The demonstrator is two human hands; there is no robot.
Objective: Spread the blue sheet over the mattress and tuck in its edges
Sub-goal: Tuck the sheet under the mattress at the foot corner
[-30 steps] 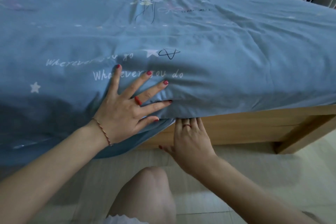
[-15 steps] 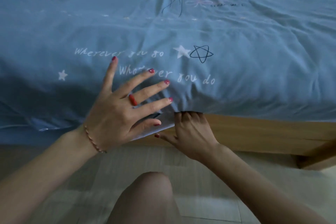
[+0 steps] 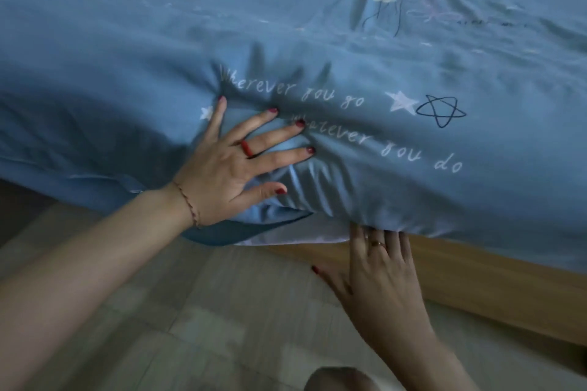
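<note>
The blue sheet (image 3: 317,41), printed with white script, stars and flowers, covers the mattress and hangs over its near side. My left hand (image 3: 235,165) lies flat with fingers spread on the sheet at the mattress edge, pressing the fabric, which bunches into folds around it. My right hand (image 3: 378,267) is lower and to the right, its straight fingers pushed up under the sheet's hem between mattress and wooden bed frame (image 3: 476,276); the fingertips are hidden. A loose flap of sheet (image 3: 254,232) hangs below my left hand.
The light wooden bed rail runs to the right under the mattress. Pale tiled floor (image 3: 190,311) lies below. My knee (image 3: 340,379) shows at the bottom edge.
The view has shifted left along the bed. My left hand has settled onto the sheet, bunching it. My right hand has moved right along the hem, fingers still under it.
</note>
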